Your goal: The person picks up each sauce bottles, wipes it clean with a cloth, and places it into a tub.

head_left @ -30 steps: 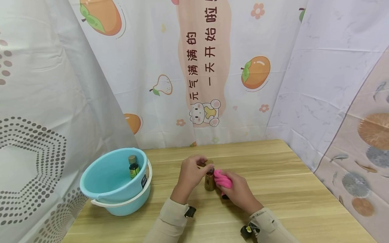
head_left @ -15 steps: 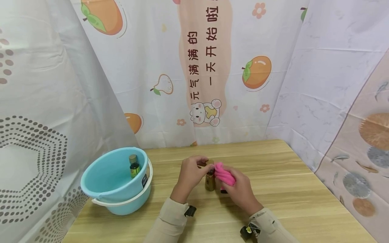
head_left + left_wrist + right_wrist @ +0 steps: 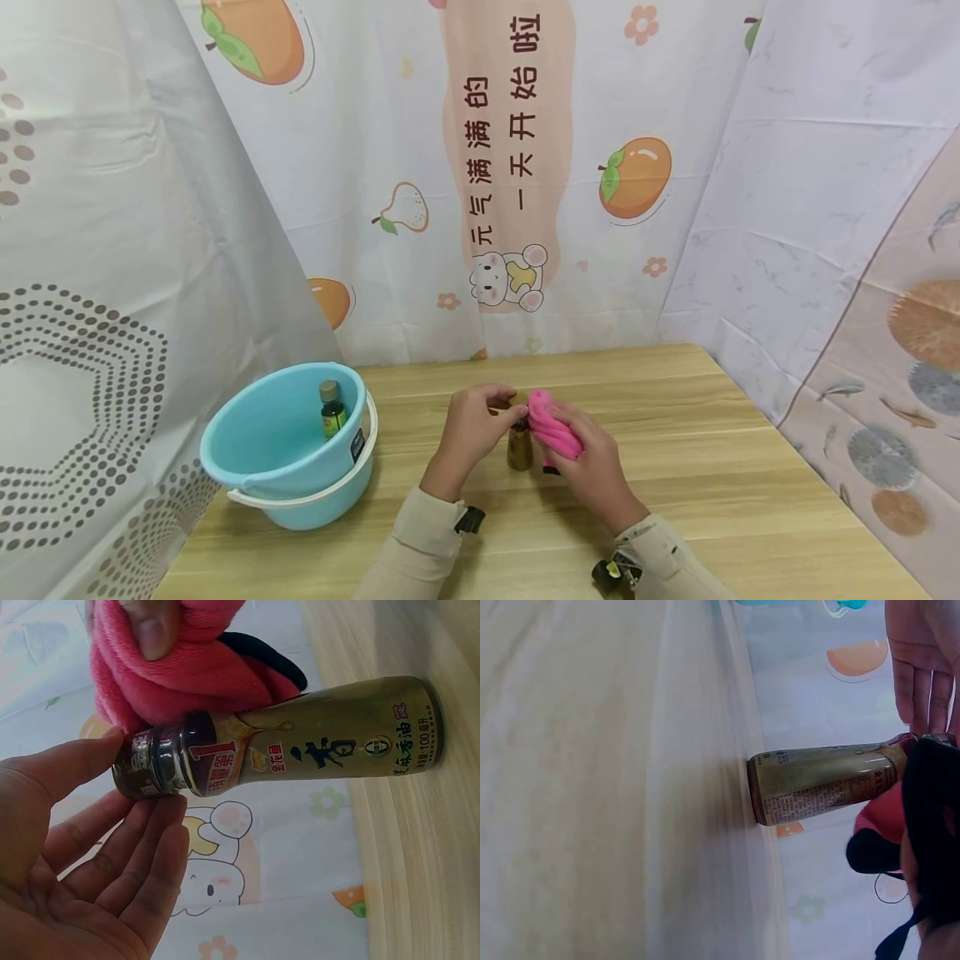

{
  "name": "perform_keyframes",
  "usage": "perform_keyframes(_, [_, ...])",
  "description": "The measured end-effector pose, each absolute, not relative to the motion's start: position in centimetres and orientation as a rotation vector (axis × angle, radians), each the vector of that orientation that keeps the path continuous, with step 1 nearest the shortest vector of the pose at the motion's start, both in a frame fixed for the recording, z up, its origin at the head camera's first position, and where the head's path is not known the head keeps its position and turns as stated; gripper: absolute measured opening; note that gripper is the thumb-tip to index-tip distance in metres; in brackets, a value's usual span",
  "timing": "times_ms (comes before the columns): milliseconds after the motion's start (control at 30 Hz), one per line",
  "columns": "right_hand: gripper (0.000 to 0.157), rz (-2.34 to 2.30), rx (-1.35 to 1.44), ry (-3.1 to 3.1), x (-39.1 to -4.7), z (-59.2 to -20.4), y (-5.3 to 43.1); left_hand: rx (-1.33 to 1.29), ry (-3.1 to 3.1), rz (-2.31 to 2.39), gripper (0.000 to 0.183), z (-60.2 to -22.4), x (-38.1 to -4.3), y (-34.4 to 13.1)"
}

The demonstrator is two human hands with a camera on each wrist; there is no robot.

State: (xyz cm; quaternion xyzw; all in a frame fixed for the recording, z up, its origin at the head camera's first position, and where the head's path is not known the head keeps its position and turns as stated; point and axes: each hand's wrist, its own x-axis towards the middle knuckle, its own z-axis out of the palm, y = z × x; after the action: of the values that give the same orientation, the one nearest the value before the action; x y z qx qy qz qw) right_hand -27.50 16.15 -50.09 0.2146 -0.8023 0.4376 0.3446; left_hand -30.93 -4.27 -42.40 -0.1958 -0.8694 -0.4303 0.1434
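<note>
A small sesame oil bottle with a gold-brown label stands upright on the wooden table. My left hand pinches its cap between thumb and fingers. On the bottle's other side, my right hand grips a bunched pink plush cloth with black edging. The cloth presses against the bottle's neck and cap, as the left wrist view shows. In the right wrist view, dark fabric hides the bottle's top and much of the right hand.
At the left of the table stands a light blue bucket with a white handle. Inside it is a dark bottle with a green-yellow label. A printed curtain hangs behind the wooden table.
My right hand has shifted the pink cloth slightly upward along the bottle's neck towards the cap. The left hand keeps its pinch on the cap, and the bottle stays in place.
</note>
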Motion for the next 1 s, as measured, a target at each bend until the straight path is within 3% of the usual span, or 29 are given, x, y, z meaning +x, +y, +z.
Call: perform_keyframes(1000, [0.037, 1.237, 0.451, -2.400, -27.20, -50.48, 16.05, -0.543, -2.508, -1.255, 0.026, -42.34, -30.79, -4.35])
